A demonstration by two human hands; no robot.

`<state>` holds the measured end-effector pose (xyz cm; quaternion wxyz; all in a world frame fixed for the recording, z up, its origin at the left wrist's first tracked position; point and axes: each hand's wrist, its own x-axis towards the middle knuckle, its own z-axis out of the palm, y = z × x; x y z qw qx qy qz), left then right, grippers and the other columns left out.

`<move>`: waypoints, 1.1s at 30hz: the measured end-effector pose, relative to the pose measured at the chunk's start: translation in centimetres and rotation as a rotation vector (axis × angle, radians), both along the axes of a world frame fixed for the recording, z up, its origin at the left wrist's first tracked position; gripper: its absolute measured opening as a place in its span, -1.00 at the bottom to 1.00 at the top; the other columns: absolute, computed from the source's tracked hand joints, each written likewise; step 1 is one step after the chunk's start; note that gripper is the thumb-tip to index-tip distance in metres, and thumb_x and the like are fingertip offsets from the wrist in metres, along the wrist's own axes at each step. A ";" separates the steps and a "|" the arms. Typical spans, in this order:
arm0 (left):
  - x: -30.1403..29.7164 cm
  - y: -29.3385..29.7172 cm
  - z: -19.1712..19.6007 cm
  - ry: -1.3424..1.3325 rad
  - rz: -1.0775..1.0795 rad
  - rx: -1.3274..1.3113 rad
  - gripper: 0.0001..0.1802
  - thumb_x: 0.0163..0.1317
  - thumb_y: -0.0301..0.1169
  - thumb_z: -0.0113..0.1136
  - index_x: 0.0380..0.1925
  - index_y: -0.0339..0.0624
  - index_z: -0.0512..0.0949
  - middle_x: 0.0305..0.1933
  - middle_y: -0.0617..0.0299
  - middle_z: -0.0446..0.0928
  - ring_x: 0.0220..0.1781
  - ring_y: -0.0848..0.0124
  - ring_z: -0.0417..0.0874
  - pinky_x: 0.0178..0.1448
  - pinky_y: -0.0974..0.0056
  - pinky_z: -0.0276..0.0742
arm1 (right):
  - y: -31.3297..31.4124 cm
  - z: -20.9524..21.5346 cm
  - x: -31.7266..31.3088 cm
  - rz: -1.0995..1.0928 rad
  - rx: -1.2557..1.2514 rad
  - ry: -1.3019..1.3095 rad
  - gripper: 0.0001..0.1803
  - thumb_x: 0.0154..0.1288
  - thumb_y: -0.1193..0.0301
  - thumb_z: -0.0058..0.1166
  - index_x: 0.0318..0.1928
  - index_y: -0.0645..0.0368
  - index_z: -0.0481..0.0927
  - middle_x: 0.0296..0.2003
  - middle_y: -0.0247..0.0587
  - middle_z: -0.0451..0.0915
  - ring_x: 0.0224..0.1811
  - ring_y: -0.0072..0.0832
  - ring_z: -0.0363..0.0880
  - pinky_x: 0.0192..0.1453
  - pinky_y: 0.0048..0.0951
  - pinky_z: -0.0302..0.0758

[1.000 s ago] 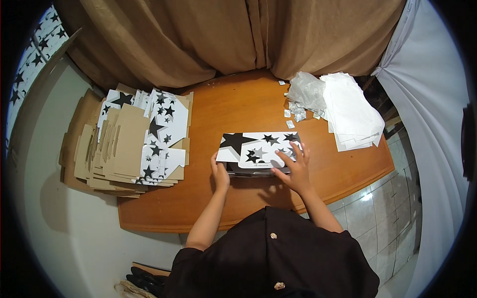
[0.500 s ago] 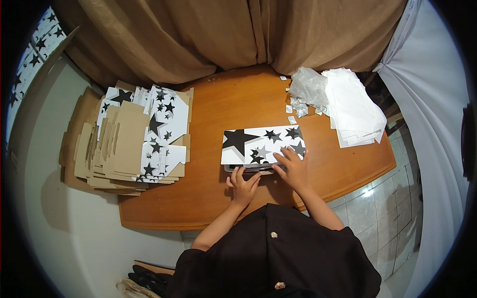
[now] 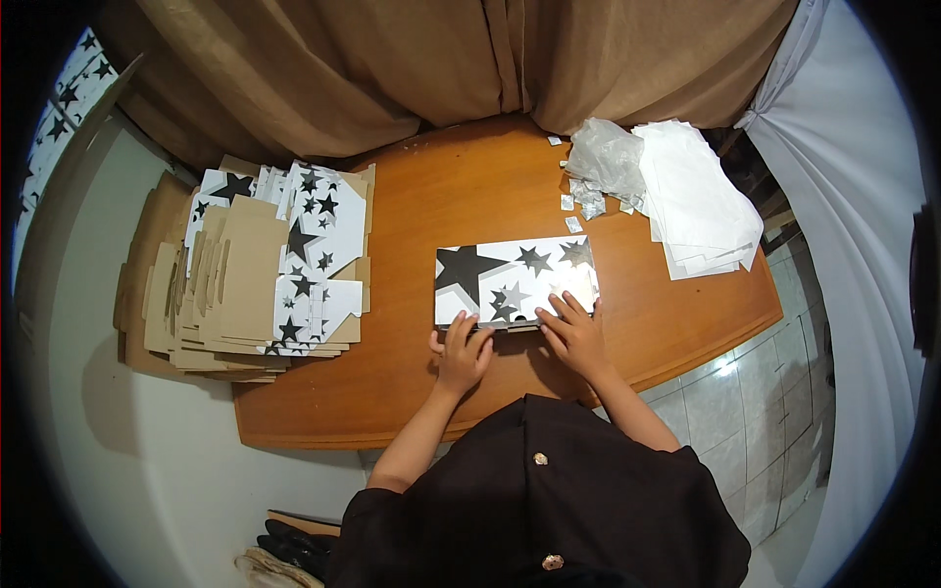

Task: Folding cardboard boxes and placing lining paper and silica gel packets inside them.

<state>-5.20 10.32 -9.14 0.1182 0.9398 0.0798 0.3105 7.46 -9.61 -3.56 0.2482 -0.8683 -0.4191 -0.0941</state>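
A low white cardboard box printed with black and grey stars lies on the table in front of me, its lid down. A small dark notch shows at its near edge. At the near left corner, my left hand rests with its fingers apart, the tips on the lid and one finger by the left side. My right hand lies at the near right corner, fingers spread over the lid's edge and thumb at the front. What is inside the box is hidden.
Flat brown cardboard blanks, some star-printed, are piled on the wooden table's left. At the back right are a crumpled clear plastic bag, several small white packets and a stack of white sheets. Brown curtains hang behind.
The lid has come down, closing the gap seen along the box's front. My left hand has moved left and up onto the lid's near left corner. My right hand stays at the right corner.
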 end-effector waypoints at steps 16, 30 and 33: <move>0.8 1.5 1.7 0.044 -0.032 0.022 -0.54 0.05 -0.06 0.26 -0.03 0.09 0.56 0.13 0.33 0.46 0.23 0.38 0.35 0.31 -0.02 -0.25 | 0.1 -1.5 0.0 0.002 0.249 -0.082 -0.70 0.04 0.27 0.22 -0.16 0.00 0.61 -0.03 -0.34 0.55 0.09 -0.37 0.46 0.36 -0.02 -0.12; 2.5 4.3 5.2 0.100 -0.123 -0.261 -0.24 -0.24 -0.01 0.46 0.03 -0.08 0.52 0.29 -0.09 0.24 0.34 -0.08 0.21 0.26 0.02 0.29 | -0.4 -0.2 1.7 -0.038 0.191 -0.057 -0.66 0.02 0.28 0.24 -0.12 0.00 0.60 -0.01 -0.16 0.51 0.16 -0.06 0.38 0.10 0.07 0.26; 2.5 4.0 4.6 0.069 -0.128 -0.264 -0.34 -0.20 -0.08 0.47 -0.04 -0.10 0.57 0.24 -0.06 0.32 0.34 -0.07 0.22 0.26 0.04 0.31 | -0.7 -0.9 1.9 0.001 0.275 -0.049 -0.67 -0.01 0.34 0.28 -0.16 0.05 0.62 -0.03 -0.07 0.51 0.12 -0.02 0.41 0.03 -0.09 0.37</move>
